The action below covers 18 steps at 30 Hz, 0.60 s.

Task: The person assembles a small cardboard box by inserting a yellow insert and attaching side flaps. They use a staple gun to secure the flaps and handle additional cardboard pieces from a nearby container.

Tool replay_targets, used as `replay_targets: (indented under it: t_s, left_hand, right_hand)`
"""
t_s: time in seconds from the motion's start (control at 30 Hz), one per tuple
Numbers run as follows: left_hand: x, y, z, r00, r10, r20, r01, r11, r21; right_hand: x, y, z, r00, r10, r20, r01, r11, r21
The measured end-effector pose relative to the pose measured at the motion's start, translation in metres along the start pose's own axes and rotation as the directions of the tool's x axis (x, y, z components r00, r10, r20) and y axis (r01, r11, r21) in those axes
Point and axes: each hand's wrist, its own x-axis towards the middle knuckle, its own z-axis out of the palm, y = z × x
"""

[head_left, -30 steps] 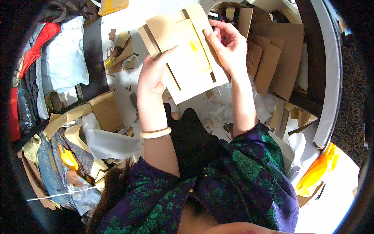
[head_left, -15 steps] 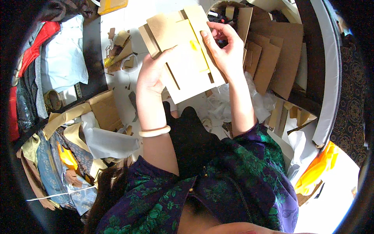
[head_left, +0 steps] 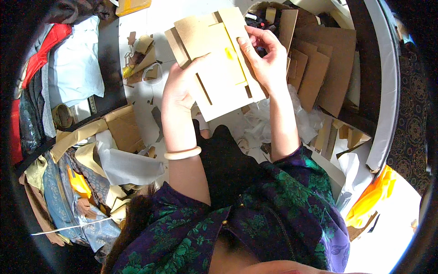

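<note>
Several fingers (head_left: 245, 45) hold flat, layered, rectangular cardboard (head_left: 221, 73).

Two hands, one left hand (head_left: 177, 89) and one right hand (head_left: 269, 57); between them, one cardboard packet (head_left: 216, 93), its layers too overlapped to count. One bracelet (head_left: 182, 154), below the left hand. Left of that hand: one tape roll (head_left: 62, 116), one pale bag (head_left: 75, 64). Beyond it: one taped box (head_left: 132, 6). Right of the right hand: at least four brown sheets (head_left: 337, 68). Two orange pieces: one below and left of the left hand, one below and right of the right.
</note>
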Motion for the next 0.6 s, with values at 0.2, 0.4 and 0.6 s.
replay_targets:
  t_s: [0.2,0.4,0.6]
  left_hand:
    - [-0.0011,0.0006,-0.0007,1.000,0.010,0.011,-0.010,1.000,-0.014]
    - [0.0013,-0.0014,0.0002,1.000,0.019,-0.004,-0.019,1.000,-0.021]
    - [0.0010,-0.0019,-0.0012,0.999,0.019,0.028,-0.019,1.000,-0.017]
  right_hand:
    - [0.0000,-0.0006,0.0004,1.000,-0.011,0.003,0.011,1.000,-0.011]
    - [-0.0007,-0.0048,-0.0037,1.000,0.021,0.011,-0.022,0.999,0.028]
    - [-0.0021,-0.0045,-0.0048,0.998,0.068,0.018,-0.068,0.997,0.037]
